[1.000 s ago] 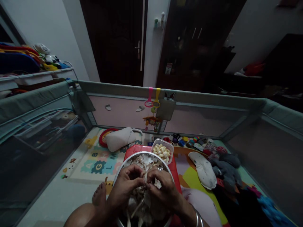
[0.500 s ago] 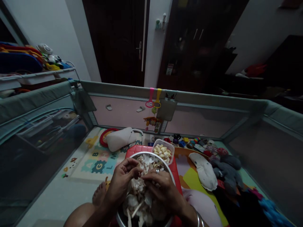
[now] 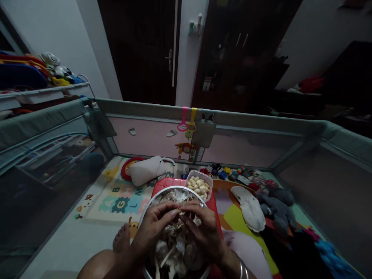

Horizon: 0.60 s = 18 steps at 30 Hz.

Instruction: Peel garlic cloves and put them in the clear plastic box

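Note:
My left hand and my right hand meet fingertip to fingertip over a round metal bowl. Pinched between them is a small garlic clove, mostly covered by the fingers. Inside the bowl are garlic bulbs, dry stems and loose papery skins. A clear plastic container holding peeled garlic cloves sits just beyond the bowl's right side. Both stand on a red plastic surface.
Mesh playpen walls surround me. Left lies an alphabet play mat with a white bag-like object. Toys, a white cushion and a grey plush toy lie right. My bare foot rests left of the bowl.
My hands have come closer together, the left shifting slightly right and down, with fingertips now touching around the clove. The view has tilted slightly.

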### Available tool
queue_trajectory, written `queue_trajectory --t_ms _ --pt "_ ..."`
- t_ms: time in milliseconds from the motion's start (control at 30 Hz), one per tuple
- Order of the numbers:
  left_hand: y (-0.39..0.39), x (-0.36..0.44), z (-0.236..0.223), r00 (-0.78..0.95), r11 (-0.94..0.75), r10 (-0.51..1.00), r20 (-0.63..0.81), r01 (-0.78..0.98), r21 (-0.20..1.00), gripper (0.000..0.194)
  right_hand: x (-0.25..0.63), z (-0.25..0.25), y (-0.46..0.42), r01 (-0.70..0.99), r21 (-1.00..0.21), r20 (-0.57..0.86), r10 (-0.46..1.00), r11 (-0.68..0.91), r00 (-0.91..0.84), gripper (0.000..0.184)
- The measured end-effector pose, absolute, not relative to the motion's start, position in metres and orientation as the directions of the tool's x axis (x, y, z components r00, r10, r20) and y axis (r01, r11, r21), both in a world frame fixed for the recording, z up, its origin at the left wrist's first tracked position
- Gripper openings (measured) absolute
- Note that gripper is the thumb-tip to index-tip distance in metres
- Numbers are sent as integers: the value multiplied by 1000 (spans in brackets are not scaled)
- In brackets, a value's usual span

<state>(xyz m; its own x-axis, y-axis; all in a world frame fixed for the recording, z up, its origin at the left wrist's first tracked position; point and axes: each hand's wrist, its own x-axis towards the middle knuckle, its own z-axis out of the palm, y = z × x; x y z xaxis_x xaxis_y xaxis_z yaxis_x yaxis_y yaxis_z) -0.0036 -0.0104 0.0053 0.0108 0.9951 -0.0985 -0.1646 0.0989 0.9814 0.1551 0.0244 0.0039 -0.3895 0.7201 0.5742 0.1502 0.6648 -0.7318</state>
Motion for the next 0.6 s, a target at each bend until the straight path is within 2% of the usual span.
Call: queue_trajectory --t_ms 200,433,600 --pt "-12 -4 5 48 71 997 -66 -91 993 27 156 -1 25 128 -735 592 722 666 -357 13" --pt "-12 -5 9 65 12 998 -11 -19 1000 18 156 0 24 73 -768 566 727 637 -387 9" --pt "-14 -7 13 156 49 987 -43 -32 998 18 157 5 23 13 -780 564 713 625 -417 8"
